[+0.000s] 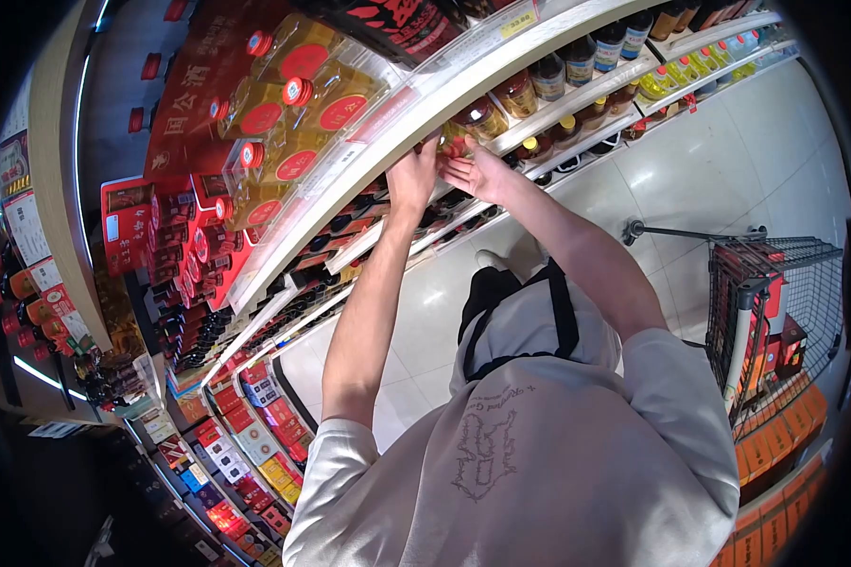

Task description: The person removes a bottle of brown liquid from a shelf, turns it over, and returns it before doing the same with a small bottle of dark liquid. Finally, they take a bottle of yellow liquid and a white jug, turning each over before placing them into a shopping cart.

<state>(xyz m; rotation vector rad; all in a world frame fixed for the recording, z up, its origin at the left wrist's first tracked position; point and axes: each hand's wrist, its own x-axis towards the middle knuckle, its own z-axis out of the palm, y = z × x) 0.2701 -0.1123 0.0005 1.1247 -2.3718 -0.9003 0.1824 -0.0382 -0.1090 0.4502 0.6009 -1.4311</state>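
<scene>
Both my arms stretch forward to a shelf below the thick white shelf edge (388, 137). My right hand (482, 174) is curled at a small bottle (453, 146) with reddish and greenish parts, the thumb above and the fingers below it. My left hand (412, 181) is close beside it on the left, reaching under the shelf edge. Its fingertips are mostly hidden there, so their grip does not show. A round amber bottle (480, 117) stands just beyond my right hand.
Clear bottles of yellow liquor (323, 104) with red caps line the upper shelf. Dark bottles with blue labels (580, 60) and yellow-green bottles (695, 66) fill lower shelves. A shopping cart (792, 283) with red boxes stands at right on the tiled floor (652, 170).
</scene>
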